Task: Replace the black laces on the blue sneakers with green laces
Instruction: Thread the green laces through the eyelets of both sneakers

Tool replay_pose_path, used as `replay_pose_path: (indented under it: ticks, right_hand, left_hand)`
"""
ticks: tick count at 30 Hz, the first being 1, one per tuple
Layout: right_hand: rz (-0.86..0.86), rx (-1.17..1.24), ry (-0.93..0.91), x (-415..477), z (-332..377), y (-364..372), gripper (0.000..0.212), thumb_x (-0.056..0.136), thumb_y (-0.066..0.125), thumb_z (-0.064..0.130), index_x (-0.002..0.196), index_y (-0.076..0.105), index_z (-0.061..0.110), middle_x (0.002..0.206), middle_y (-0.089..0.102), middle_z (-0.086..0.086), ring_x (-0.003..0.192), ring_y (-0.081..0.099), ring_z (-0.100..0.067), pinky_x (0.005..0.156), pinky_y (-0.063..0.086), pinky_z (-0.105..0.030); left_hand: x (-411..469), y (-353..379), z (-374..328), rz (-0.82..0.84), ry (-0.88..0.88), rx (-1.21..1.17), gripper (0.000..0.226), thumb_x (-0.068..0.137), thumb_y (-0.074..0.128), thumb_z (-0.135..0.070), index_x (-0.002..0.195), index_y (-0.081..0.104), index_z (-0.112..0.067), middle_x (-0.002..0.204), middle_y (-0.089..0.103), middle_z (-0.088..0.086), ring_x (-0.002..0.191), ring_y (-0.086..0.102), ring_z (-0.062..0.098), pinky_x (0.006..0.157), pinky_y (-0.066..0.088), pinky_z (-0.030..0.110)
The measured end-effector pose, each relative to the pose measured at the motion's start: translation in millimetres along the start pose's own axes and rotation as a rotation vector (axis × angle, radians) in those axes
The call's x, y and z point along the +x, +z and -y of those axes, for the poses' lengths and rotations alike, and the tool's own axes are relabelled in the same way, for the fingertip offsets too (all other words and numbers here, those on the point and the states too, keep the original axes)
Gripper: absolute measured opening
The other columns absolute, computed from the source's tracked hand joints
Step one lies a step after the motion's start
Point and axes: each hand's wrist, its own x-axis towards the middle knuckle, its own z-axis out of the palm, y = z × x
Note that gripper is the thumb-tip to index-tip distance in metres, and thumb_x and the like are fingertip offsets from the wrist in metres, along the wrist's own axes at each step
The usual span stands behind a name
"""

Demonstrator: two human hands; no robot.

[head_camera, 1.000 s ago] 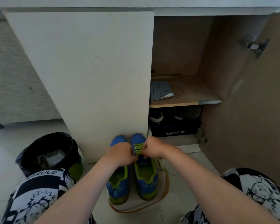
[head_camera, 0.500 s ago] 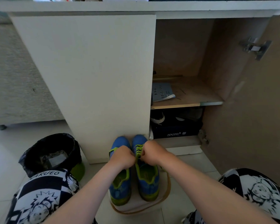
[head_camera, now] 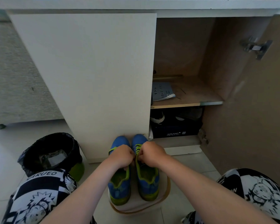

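Our left grip (head_camera: 121, 156) and right grip (head_camera: 152, 154) sit knuckle to knuckle over the middle of the right sneaker (head_camera: 148, 181), fingers curled tight. Each seems to pinch a strand of the green lace (head_camera: 138, 149), though our fingertips are hidden under the backs of our hands, so we cannot tell which eyelet we are working. The pair stands side by side on a beige mat (head_camera: 136, 206) on the floor, toes against the foot of the closed cabinet door (head_camera: 90, 78), with the left sneaker (head_camera: 118, 185) partly under our left grip. Green lacing shows near both toes and no black lace is in view, so we judge this a late step, tightening or knotting. The main risk is the pull itself. Neither grip pins the shoe down, so a sharp tug toward us could lift it or tip it into its neighbour and slacken the rows already drawn. Pulling harder on one side would leave the ends uneven, and the short end could slip back through its eyelet. A strand could also twist flat-side-in where we cannot see it. Our left grip lies close to the green loop on the left sneaker and could snag it and drag that lacing loose.
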Motion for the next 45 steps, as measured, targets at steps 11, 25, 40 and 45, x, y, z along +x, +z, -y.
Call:
replay_pose_path:
  ticks: [11,25,40,45]
  right_hand:
    - [0.076,-0.063,-0.064,4.8,-0.1,-13.1,0.017,0.078,0.063,0.023,0.082,0.075,0.013,0.078,0.067,-0.007,0.075,0.064,-0.028,0.064,0.056,-0.035]
    - [-0.088,-0.028,-0.163,0.8,10.4,-40.6,0.019,0.09,0.058,0.033,0.096,0.076,0.031,0.106,0.073,0.008,0.106,0.06,-0.022,0.091,0.042,-0.036]
    - [-0.055,0.479,-0.138,24.1,16.0,-48.4,0.013,0.087,0.071,0.012,0.079,0.072,0.002,0.061,0.056,0.001,0.049,0.043,0.001,0.054,0.038,-0.022]
    - [-0.098,0.801,-0.149,21.9,23.7,-63.9,0.009,0.094,0.067,0.011,0.086,0.07,0.013,0.067,0.063,0.005,0.041,0.046,0.004,0.049,0.04,-0.012]
  left_hand:
    - [4.9,0.5,4.4,0.03,0.037,-0.047,0.017,0.099,0.053,-0.022,0.09,0.067,-0.018,0.082,0.076,-0.002,0.039,0.053,0.009,0.045,0.044,0.018]
    - [5.3,-22.7,-2.1,-0.108,0.117,0.423,0.014,0.088,0.053,-0.017,0.099,0.061,-0.02,0.109,0.064,0.007,0.101,0.062,0.03,0.073,0.044,0.034]
    - [6.9,-40.7,3.9,-0.288,0.178,-0.13,0.016,0.096,0.05,-0.017,0.102,0.064,-0.019,0.092,0.071,0.002,0.07,0.06,0.02,0.066,0.045,0.027]
    - [5.7,-31.5,3.7,-0.047,0.187,-0.085,0.022,0.09,0.063,-0.03,0.069,0.067,-0.022,0.071,0.07,0.005,0.058,0.066,0.015,0.061,0.051,0.026]
